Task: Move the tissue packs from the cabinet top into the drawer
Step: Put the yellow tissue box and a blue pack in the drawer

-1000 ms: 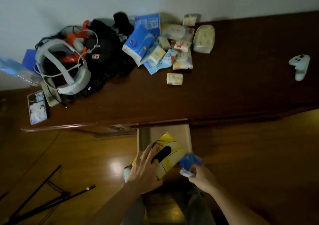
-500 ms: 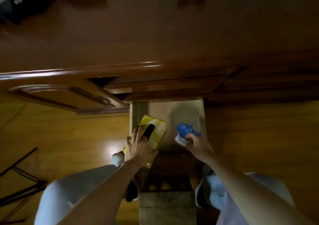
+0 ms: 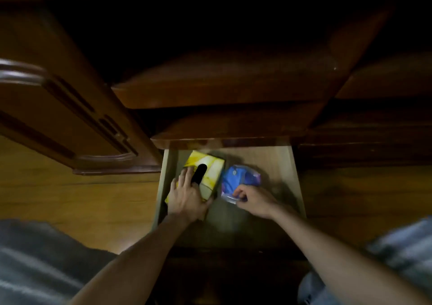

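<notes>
A pale wooden drawer (image 3: 284, 178) stands pulled out at the bottom of the cabinet. Inside it, on the left, lies a yellow tissue box (image 3: 211, 166) with a black oval slot. My left hand (image 3: 185, 193) grips the box from above, fingers over its top and thumb at its near edge. To its right a blue tissue pack (image 3: 236, 178) in clear wrap lies on the drawer floor. My right hand (image 3: 253, 198) pinches the near edge of that pack. The cabinet top and the other packs are out of view.
Closed dark drawer fronts (image 3: 222, 89) overhang the open drawer. An open cabinet door (image 3: 65, 117) juts out at the left. Wooden floor (image 3: 93, 202) lies on both sides, and my knees (image 3: 39, 262) flank the drawer.
My head dropped toward the drawer, so the cabinet top left the view. Both hands went down and inward with the yellow box and the blue pack, which now sit in the drawer.
</notes>
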### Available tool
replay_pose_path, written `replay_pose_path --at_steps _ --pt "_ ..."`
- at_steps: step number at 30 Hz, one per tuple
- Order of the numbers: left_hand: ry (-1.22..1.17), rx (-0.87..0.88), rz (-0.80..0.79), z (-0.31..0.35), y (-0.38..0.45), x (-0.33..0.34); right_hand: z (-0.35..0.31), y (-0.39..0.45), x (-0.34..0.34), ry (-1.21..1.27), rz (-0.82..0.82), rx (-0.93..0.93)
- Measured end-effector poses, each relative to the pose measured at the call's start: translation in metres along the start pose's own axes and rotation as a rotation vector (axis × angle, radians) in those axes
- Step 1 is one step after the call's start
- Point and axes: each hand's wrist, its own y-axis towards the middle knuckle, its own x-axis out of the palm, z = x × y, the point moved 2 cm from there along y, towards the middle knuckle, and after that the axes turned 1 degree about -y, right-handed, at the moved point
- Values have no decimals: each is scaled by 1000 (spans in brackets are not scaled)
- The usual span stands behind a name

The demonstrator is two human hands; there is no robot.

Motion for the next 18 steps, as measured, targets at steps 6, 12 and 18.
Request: replay_pose_path --at_steps 6,12,18 --pt "-50 -100 -224 0 -34 -13 -6 -39 4 -30 44 11" --pt "113 97 -402 -12 -50 -16 -20 -37 -2 11 15 -73" --pt "251 227 -247 -35 -60 -4 -11 -33 10 -86 79 53"
